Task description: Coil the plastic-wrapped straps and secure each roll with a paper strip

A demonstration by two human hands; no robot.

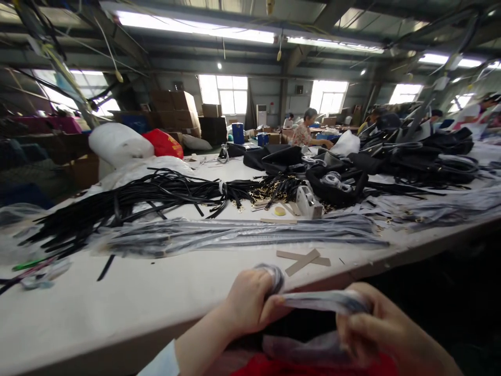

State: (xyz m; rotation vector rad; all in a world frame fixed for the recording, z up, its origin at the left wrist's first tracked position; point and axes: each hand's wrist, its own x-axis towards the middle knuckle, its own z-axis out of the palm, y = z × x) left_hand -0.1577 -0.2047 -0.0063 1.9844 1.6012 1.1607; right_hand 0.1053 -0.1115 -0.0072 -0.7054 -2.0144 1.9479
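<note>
My left hand (252, 300) is closed around a dark strap in clear plastic wrap (317, 300), and a loop of it bulges above the knuckles. Across a short gap, my right hand (371, 324) grips the same wrapped strap, its fingers curled and somewhat blurred. The strap runs nearly level between the two fists, just off the table's front edge. More of the plastic hangs below, in front of something red (266, 365). On the white table (156, 292) behind lie wrapped straps (235, 232) in a long row.
Black straps (129, 196) with gold clasps (274, 190) lie bundled farther back. Crossed cardboard strips (303, 260), a yellow tape measure-like disc (279, 211) and a white box (309, 202) are nearby. Black bags (282, 159) pile up behind; a person (307, 130) works beyond.
</note>
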